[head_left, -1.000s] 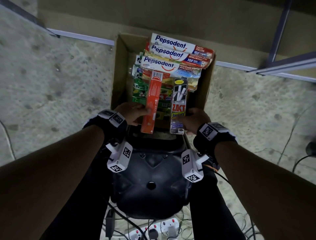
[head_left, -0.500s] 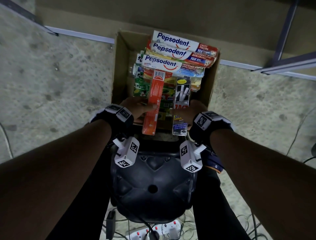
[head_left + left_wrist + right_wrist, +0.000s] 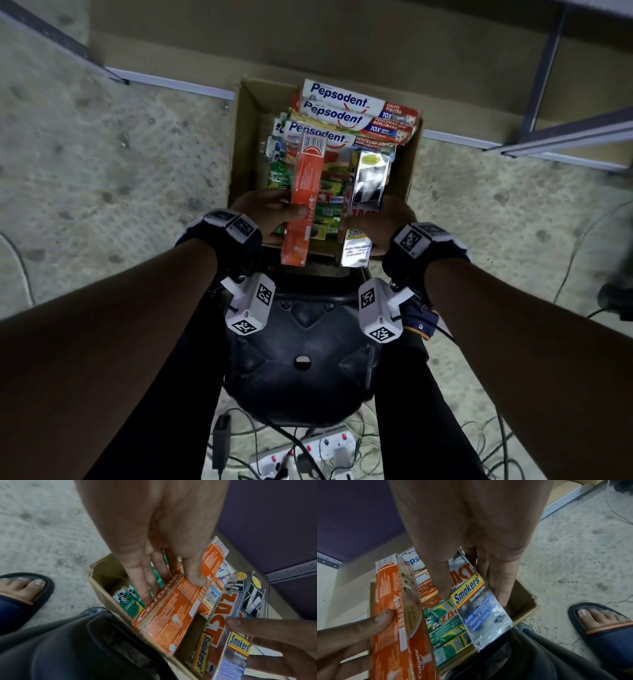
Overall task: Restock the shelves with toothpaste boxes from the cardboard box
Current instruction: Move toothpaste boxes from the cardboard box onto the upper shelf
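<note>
the cardboard box sat open on the concrete floor in the upper middle of the head view, packed with toothpaste boxes. three pepsodent boxes lay across its far end, their long axes running left to right and tilted slightly down toward the right of the frame. green darlie boxes lay lower in the carton, showing at its left side in the left wrist view.

the left hand gripped an orange colgate box, thumb pressed on its printed face and fingers curled behind it. in the head view the box's long axis ran nearly up and down the frame, barcode end at the top, lower end hanging past the carton's near edge.

the right hand gripped a silver zact smokers' box, thumb on the front and fingers wrapped behind. it stood just right of the orange box and roughly parallel to it, long axis up and down the frame, its lower end also past the near edge. the two boxes were close together but apart.

both held boxes sat above the carton's near half. a dark seat filled the lower middle of the head view, with a white power strip and cables below it. a foot in a dark slipper showed at the right edge of the right wrist view.
</note>
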### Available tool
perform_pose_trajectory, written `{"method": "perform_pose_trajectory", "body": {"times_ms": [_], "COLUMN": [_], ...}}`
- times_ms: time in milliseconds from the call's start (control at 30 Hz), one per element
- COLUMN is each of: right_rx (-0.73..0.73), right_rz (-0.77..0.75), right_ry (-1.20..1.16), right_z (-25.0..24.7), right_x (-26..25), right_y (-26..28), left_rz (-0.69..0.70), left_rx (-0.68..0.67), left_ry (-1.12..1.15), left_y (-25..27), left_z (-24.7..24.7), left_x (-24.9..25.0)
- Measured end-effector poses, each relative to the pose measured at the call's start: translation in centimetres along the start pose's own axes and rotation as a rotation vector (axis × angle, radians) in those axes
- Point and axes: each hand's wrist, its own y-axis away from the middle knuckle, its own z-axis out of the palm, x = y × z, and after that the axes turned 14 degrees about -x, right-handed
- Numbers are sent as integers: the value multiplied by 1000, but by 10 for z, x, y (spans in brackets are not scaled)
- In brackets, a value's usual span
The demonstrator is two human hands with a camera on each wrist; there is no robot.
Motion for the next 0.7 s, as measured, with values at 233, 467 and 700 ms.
{"method": "perform_pose_trajectory", "body": {"times_ms": [233,467,700], "right_rx": [107,151,168], "right_rz": [-62,-61,-65], "right_ry": [-10,-4,-60], "right_z": [-4,-5,-2], "right_x": [-15,-20,-22], "right_y": [60,119,177], "left_rz": [57,85,141], "left_rx": [-26,-24,-26], "left_ry": [93,104,139], "left_y": [43,85,139], "left_z": [14,30,49], "left_x": [22,27,32]}}
